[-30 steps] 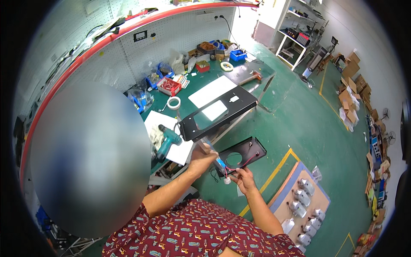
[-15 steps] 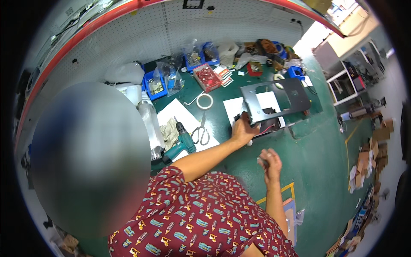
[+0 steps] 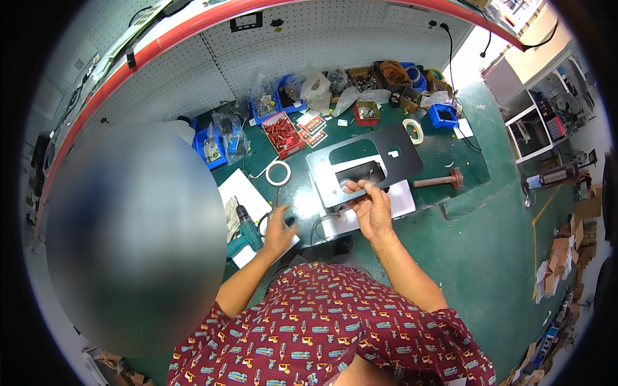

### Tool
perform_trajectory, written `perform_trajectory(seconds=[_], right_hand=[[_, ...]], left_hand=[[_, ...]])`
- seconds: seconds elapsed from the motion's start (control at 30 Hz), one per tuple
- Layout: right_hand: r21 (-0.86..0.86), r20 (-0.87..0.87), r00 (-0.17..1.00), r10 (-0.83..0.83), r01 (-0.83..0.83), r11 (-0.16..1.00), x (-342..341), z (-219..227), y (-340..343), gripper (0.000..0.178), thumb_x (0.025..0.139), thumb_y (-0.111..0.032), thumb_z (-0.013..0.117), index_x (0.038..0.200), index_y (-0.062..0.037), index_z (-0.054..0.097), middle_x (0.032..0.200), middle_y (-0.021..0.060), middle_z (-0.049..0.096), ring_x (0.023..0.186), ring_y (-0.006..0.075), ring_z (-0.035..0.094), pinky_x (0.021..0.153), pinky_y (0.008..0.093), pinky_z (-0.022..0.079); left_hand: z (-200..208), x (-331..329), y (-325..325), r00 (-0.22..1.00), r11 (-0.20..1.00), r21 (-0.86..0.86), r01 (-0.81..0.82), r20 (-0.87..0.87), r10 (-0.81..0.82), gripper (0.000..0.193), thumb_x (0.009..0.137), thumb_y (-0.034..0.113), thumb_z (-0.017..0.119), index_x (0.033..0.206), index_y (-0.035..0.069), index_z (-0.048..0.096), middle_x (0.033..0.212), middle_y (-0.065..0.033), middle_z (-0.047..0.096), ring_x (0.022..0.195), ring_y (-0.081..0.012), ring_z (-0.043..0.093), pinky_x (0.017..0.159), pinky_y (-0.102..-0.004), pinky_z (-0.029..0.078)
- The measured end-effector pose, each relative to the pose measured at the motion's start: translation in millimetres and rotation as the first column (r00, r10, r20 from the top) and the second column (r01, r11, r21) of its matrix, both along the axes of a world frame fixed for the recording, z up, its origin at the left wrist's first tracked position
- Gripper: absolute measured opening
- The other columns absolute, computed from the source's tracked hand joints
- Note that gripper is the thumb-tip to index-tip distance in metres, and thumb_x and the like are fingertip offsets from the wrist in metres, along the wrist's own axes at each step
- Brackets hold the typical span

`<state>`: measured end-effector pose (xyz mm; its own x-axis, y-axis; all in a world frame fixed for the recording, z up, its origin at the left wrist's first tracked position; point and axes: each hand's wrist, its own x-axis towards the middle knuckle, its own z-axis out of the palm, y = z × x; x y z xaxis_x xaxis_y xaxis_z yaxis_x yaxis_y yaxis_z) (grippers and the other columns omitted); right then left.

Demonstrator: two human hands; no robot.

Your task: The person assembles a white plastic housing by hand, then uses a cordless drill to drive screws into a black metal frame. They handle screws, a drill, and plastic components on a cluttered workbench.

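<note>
A dark grey metal panel (image 3: 402,151) with large cutouts rests on the bench in front of me. My right hand (image 3: 375,215) is raised over its near edge, thumb and fingers pinched together; what lies between them is too small to name. Through the large cutout a black part (image 3: 370,172) shows. To the left, my left hand (image 3: 278,235) hovers near the scissors (image 3: 262,222), fingers apart and somewhat blurred, and it partly covers them. Just beside it lies a teal cordless drill (image 3: 250,230) on white paper (image 3: 244,190).
A hammer (image 3: 434,183) lies right of the panel. Tape rolls (image 3: 279,173), a red box of small red parts (image 3: 283,136) and a blue bin (image 3: 443,116) stand behind. Several bins and bags line the pegboard (image 3: 309,45). A dark cable (image 3: 315,225) loops at the front edge.
My left hand has left the panel and moved left to the scissors. My right hand has risen from below the bench edge to the panel, which now sits lower, and the hammer has come into view.
</note>
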<state>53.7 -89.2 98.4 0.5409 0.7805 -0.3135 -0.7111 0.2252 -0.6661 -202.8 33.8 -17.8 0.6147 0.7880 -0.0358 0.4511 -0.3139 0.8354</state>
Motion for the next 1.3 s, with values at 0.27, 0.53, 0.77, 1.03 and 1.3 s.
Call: perform_trajectory(seconds=[0.27, 0.53, 0.77, 1.03, 1.3], right_hand=[[-0.091, 0.059, 0.986, 0.154, -0.148, 0.985, -5, -3, -1, 0.027, 0.103, -0.021, 0.062, 0.121, -0.0007, 0.063, 0.116, 0.0146, 0.070, 0.110, 0.0226, 0.067, 0.092, 0.0391, 0.055], [-0.058, 0.053, 0.997, 0.051, -0.048, 0.997, -2, -9, -6, 0.034, 0.105, -0.031, 0.057, 0.118, -0.0007, 0.067, 0.119, 0.0106, 0.066, 0.112, 0.0246, 0.064, 0.102, 0.0436, 0.050], [-0.071, 0.051, 0.998, 0.030, -0.027, 0.997, -11, -6, 0, 0.033, 0.105, -0.031, 0.059, 0.119, -0.0028, 0.068, 0.118, 0.0093, 0.066, 0.111, 0.0233, 0.063, 0.099, 0.0416, 0.052], [-0.106, 0.076, 0.995, 0.067, -0.059, 0.993, -8, -14, 2, 0.026, 0.092, -0.017, 0.075, 0.115, -0.0065, 0.069, 0.110, 0.0042, 0.068, 0.101, 0.0159, 0.063, 0.092, 0.0341, 0.051], [0.020, 0.045, 0.993, 0.107, -0.108, 0.994, -12, -16, 6, 0.019, 0.093, -0.008, 0.072, 0.111, -0.0005, 0.071, 0.110, 0.0071, 0.070, 0.105, 0.0166, 0.065, 0.097, 0.0318, 0.050]], left_hand=[[-57, -137, 25, 0.853, 0.952, 0.300, -0.055, -0.481, 0.200, 0.082, 0.073, -0.006, 0.074, 0.147, -0.002, 0.041, 0.132, -0.0277, 0.056, 0.125, -0.0475, 0.050, 0.110, -0.0527, 0.040], [-62, -146, 33, 0.684, 0.982, 0.185, -0.037, -0.712, 0.160, 0.103, 0.073, -0.005, 0.076, 0.162, 0.015, 0.028, 0.111, -0.0205, 0.059, 0.113, -0.0414, 0.057, 0.099, -0.0506, 0.047], [-59, -162, 32, 0.849, 0.964, 0.263, -0.040, -0.500, 0.172, 0.098, 0.077, 0.006, 0.075, 0.162, 0.016, 0.028, 0.112, -0.0230, 0.064, 0.107, -0.0430, 0.062, 0.094, -0.0538, 0.049], [106, -119, 35, 0.994, 0.981, 0.162, -0.105, 0.006, 0.105, 0.054, 0.084, 0.009, 0.075, 0.129, 0.005, 0.046, 0.098, -0.0192, 0.072, 0.090, -0.0385, 0.073, 0.081, -0.0450, 0.055], [290, -34, 19, 0.963, 0.967, -0.038, 0.253, -0.081, -0.255, 0.034, 0.089, -0.002, 0.072, 0.120, 0.001, 0.060, 0.102, -0.0054, 0.064, 0.091, -0.0143, 0.062, 0.080, -0.0306, 0.053]])
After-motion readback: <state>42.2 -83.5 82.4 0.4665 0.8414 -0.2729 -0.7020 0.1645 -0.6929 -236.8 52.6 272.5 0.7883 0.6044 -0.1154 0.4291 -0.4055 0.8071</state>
